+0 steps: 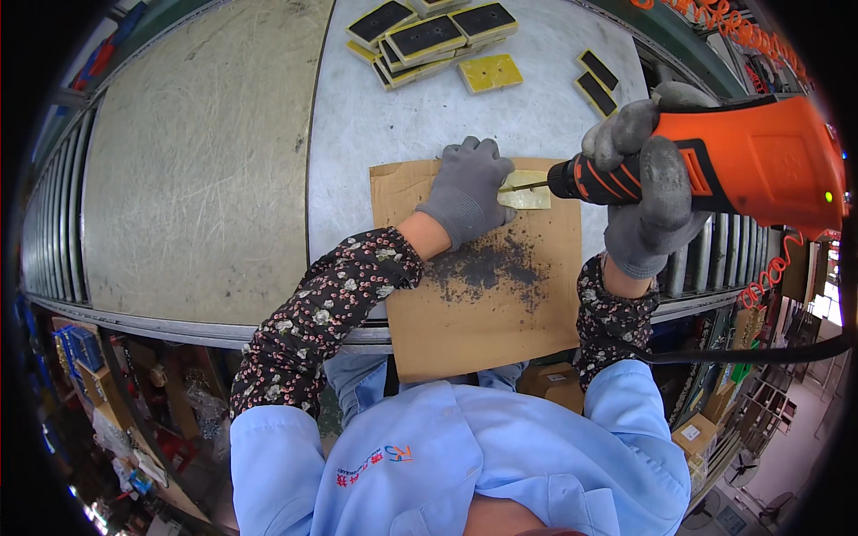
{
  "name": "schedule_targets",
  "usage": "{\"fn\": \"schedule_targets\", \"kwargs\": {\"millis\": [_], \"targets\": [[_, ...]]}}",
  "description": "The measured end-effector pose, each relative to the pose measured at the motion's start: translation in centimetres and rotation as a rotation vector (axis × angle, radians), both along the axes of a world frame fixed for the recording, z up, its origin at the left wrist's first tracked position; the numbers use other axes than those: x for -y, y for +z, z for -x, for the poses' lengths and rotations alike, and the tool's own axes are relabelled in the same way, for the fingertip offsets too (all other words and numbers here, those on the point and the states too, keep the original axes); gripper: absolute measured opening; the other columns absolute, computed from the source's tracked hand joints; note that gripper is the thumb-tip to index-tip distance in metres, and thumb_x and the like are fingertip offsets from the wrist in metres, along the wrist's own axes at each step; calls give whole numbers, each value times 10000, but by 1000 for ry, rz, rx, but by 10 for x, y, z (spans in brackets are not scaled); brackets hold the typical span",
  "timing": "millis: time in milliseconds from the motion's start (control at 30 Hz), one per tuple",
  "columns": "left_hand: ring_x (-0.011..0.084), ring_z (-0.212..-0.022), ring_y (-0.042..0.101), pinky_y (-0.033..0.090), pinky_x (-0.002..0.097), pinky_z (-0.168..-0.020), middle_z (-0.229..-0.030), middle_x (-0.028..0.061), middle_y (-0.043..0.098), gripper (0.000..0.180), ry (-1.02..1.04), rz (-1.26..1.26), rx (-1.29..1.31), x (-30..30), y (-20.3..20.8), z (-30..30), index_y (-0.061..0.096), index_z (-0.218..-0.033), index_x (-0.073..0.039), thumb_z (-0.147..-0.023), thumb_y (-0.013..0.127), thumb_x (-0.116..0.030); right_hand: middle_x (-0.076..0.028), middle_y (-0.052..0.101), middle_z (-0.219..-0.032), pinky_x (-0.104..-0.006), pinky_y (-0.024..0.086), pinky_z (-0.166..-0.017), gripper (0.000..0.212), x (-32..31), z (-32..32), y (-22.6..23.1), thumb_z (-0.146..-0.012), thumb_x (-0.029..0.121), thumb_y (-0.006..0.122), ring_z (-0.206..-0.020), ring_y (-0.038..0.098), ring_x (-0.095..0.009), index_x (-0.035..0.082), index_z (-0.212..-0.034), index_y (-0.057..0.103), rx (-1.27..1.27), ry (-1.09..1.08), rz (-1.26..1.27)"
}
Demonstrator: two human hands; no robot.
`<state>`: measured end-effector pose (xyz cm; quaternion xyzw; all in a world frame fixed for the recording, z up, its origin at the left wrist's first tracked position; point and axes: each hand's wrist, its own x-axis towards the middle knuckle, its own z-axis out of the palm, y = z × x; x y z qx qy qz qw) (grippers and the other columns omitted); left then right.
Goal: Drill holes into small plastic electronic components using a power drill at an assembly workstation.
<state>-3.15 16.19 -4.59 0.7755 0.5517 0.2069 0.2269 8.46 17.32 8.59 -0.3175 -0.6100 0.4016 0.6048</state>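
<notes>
Pale block point(534, 198) partly hid. by L hand point(469, 192).

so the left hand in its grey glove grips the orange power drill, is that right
Not quite: the head view shows the right hand, in its grey glove, gripping the orange power drill; the left hand is at the pale plate.

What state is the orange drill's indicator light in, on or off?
On: the indicator light glows green on the orange drill in the right hand.

Fisheye view from the head, downward, close over the workbench point(201, 188)
</notes>
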Motion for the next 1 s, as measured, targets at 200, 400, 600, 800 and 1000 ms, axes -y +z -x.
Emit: {"fn": "schedule_targets", "kwargs": {"millis": [200,400,600,800,1000], "targets": [[258,-958,485,372,377,-840,-952,83,528,466,-1,12,-28,2,4,-1,610,-952,-89,-555,759,-284,-76,494,-711,-335,436,-536,396,-1,-4,-1,-753,80,530,-561,493,-169,-19,-1121,420,-39,56,-46],[261,-968,486,369,370,-864,-952,87,538,483,7,-2,-158,5,6,-4,609,-992,-91,-581,750,-301,-74,489,-741,-327,428,-543,395,15,-13,19,-764,101,514,-575,482,-165,-26,-1124,409,-52,82,-153],[265,-935,523,397,347,-831,-941,117,579,463,-28,-19,-262,-6,32,-8,629,-950,-69,-651,672,-420,-72,450,-786,-342,382,-644,415,27,-72,52,-771,250,474,-646,446,-163,-32,-1073,440,-93,179,-194],[170,-501,542,455,276,-490,-582,97,564,534,-59,860,230,-30,54,-15,603,-740,41,-780,524,-486,-64,433,-771,-334,373,-634,473,37,-111,55,-751,266,500,-635,436,-155,-24,-1117,429,-130,194,-234],[179,-381,526,424,254,-361,-590,127,595,511,117,1021,302,-25,39,-19,595,-765,69,-879,409,-393,-73,492,-781,-352,415,-605,462,37,-109,33,-789,217,530,-639,493,-166,1,-1176,401,-166,164,-221]]}}
